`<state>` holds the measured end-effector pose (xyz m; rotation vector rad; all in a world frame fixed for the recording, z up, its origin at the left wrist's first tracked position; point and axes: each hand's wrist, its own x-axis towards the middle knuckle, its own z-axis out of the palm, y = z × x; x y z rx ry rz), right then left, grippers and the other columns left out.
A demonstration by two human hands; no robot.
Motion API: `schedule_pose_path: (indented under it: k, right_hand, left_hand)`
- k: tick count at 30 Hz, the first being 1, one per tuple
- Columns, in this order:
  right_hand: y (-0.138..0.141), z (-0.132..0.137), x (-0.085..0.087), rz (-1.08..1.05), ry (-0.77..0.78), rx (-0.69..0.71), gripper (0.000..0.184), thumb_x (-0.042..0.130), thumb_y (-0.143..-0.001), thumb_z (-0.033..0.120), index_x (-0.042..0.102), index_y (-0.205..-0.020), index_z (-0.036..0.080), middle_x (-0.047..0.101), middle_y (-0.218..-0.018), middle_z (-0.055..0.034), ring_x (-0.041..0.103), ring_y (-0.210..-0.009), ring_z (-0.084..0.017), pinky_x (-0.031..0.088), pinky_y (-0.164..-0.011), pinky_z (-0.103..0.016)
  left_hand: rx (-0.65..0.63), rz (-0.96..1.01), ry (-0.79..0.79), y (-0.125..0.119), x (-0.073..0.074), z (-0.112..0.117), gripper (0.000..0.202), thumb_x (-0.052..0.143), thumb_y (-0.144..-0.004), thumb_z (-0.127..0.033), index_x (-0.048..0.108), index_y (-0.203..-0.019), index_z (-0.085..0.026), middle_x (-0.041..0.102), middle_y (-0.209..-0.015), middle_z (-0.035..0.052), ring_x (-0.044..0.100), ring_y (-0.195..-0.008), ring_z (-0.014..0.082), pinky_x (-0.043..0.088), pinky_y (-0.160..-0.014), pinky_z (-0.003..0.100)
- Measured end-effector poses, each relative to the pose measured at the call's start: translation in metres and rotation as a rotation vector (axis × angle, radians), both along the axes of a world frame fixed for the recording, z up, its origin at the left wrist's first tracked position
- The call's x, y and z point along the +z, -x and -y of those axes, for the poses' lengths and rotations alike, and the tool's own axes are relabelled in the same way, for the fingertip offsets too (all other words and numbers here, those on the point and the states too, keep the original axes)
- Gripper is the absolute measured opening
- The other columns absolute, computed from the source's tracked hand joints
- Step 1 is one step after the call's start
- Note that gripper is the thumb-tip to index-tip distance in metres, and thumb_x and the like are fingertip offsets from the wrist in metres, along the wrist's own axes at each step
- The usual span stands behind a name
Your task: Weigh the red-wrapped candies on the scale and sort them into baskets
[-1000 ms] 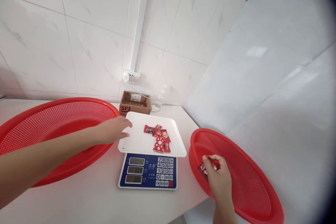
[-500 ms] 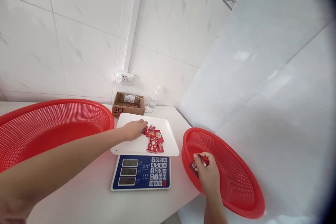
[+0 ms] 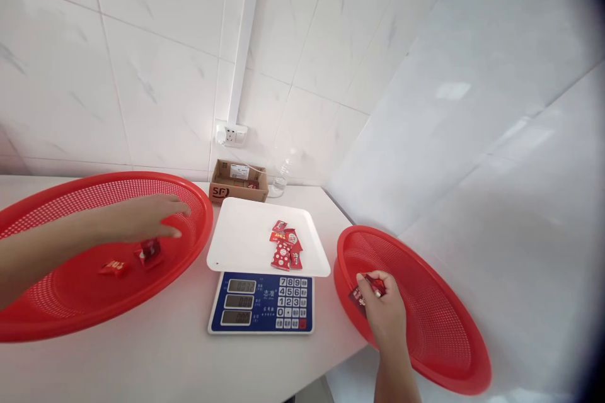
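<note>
My left hand is over the left red basket, fingers spread and nothing between them. Below it, on the basket's floor, lie a dark red snack packet and a brighter red packet. Over the rim of the right red basket, my right hand is closed on small red snack packets, partly hidden by the fingers. Several red snack packets lie in a loose pile on the white tray of the digital scale.
Behind the scale stands an open cardboard box next to a clear plastic bottle. A power socket is on the tiled wall. The white table ends in an edge below the right basket.
My left hand has moved left from the scale tray to the left basket and let go of packets, which now lie there. The tray pile is smaller. My right hand keeps its grip.
</note>
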<state>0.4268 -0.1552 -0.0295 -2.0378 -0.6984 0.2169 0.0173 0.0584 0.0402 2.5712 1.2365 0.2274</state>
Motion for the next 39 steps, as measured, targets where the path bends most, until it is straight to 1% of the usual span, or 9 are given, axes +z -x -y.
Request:
schedule_pose_path:
  k: [4,9,12,18,22,25,31,34,39]
  right_hand:
    - [-0.001,-0.001,-0.001,0.011,-0.011,0.004,0.039,0.063,-0.067,0.055,0.057,-0.087,0.022,0.066,-0.087,-0.0033,0.06,-0.077,-0.022,0.044,-0.066,-0.032]
    - [0.001,-0.001,0.001,-0.017,-0.02,0.024,0.037,0.062,-0.068,0.055,0.055,-0.086,0.023,0.065,-0.078,-0.0006,0.06,-0.072,-0.021,0.044,-0.065,-0.031]
    - [0.003,0.0,0.003,-0.028,-0.026,0.029,0.035,0.061,-0.068,0.054,0.054,-0.085,0.024,0.064,-0.074,0.0004,0.06,-0.068,-0.02,0.044,-0.063,-0.031]
    - [0.004,0.001,0.003,-0.027,-0.03,0.048,0.033,0.06,-0.069,0.053,0.052,-0.084,0.024,0.062,-0.073,0.0009,0.059,-0.066,-0.02,0.044,-0.062,-0.03]
    - [0.004,-0.001,0.002,-0.018,-0.024,0.038,0.035,0.06,-0.068,0.054,0.053,-0.085,0.024,0.063,-0.076,0.0005,0.06,-0.068,-0.02,0.044,-0.062,-0.03]
    - [0.004,-0.001,0.002,-0.027,-0.014,0.036,0.035,0.061,-0.068,0.053,0.054,-0.086,0.024,0.064,-0.074,0.0004,0.06,-0.068,-0.021,0.044,-0.062,-0.031]
    - [0.004,0.002,0.003,0.001,-0.054,0.024,0.034,0.064,-0.067,0.052,0.057,-0.082,0.023,0.065,-0.077,-0.0015,0.06,-0.07,-0.022,0.044,-0.062,-0.031]
    - [0.004,0.002,0.003,-0.011,-0.053,0.025,0.034,0.064,-0.066,0.052,0.057,-0.081,0.023,0.065,-0.075,-0.0017,0.059,-0.069,-0.022,0.044,-0.062,-0.031]
    - [0.005,0.001,0.003,-0.004,-0.032,0.044,0.036,0.063,-0.067,0.054,0.056,-0.083,0.023,0.065,-0.076,-0.0012,0.059,-0.07,-0.021,0.044,-0.062,-0.031]
  left_hand:
    - [-0.125,-0.058,0.031,-0.053,-0.002,0.013,0.024,0.057,-0.09,-0.032,0.064,-0.109,-0.019,0.066,-0.118,0.009,0.061,-0.109,0.0262,0.048,-0.093,0.048]
    - [-0.329,-0.083,0.043,-0.144,-0.02,0.028,0.036,0.059,-0.092,-0.036,0.058,-0.123,-0.018,0.062,-0.123,0.0091,0.061,-0.11,0.0248,0.051,-0.092,0.049]
    - [-0.343,-0.082,-0.019,-0.185,-0.032,0.03,0.033,0.058,-0.092,-0.034,0.059,-0.121,-0.019,0.061,-0.126,0.0093,0.061,-0.109,0.024,0.052,-0.091,0.048]
    - [-0.273,-0.105,-0.084,-0.213,-0.046,0.022,0.032,0.059,-0.092,-0.033,0.059,-0.119,-0.018,0.062,-0.123,0.009,0.062,-0.105,0.0229,0.053,-0.088,0.045]
    - [-0.242,-0.105,-0.071,-0.202,-0.042,0.02,0.032,0.059,-0.092,-0.033,0.059,-0.119,-0.018,0.062,-0.123,0.0089,0.063,-0.105,0.0228,0.054,-0.088,0.045]
    - [-0.205,-0.094,-0.043,-0.181,-0.029,0.019,0.029,0.059,-0.092,-0.033,0.061,-0.116,-0.018,0.064,-0.119,0.0082,0.064,-0.101,0.0215,0.054,-0.086,0.044]
    - [-0.062,-0.069,-0.015,-0.101,0.02,0.01,0.025,0.054,-0.094,-0.037,0.062,-0.105,-0.016,0.067,-0.094,0.0032,0.064,-0.076,0.0144,0.055,-0.069,0.033]
    - [0.007,-0.073,-0.06,-0.054,0.035,0.003,0.022,0.05,-0.096,-0.033,0.062,-0.095,-0.015,0.065,-0.084,0.0001,0.062,-0.073,0.0147,0.052,-0.069,0.033]
    - [0.125,-0.164,-0.076,-0.006,0.027,-0.008,0.029,0.05,-0.089,-0.021,0.056,-0.061,-0.019,0.059,-0.06,0.0015,0.056,-0.059,0.0186,0.046,-0.062,0.035]
